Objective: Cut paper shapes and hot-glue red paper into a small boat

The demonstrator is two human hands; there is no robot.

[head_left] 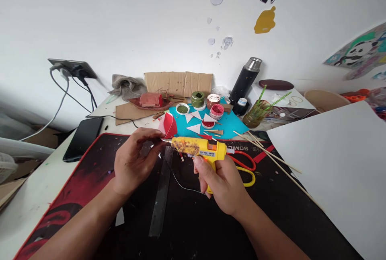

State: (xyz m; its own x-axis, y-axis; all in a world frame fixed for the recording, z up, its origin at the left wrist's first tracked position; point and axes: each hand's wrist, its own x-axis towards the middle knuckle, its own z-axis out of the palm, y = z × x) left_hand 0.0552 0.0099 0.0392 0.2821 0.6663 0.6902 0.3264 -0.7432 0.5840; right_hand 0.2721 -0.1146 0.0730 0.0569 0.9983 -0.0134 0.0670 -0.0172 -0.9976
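My right hand (221,183) is wrapped round the handle of a yellow hot glue gun (188,146), whose body is stained brown near the front. Its metal nozzle points left, right at the fingertips of my left hand (135,159). A glue stick (230,151) pokes out of the gun's back. My left hand is closed in a pinch at the lower edge of a curved red and pink paper piece (169,125); the fingers hide part of that edge. Scissors with red and yellow handles (245,177) lie behind my right hand.
Paint jars (198,99), lids and white paper triangles (194,128) rest on a blue sheet (238,125). A reddish model boat (150,100) stands behind. Thin sticks (280,163) lie right, beside a large white sheet (337,163). A phone (84,139) is left; a black flask (245,81) stands behind.
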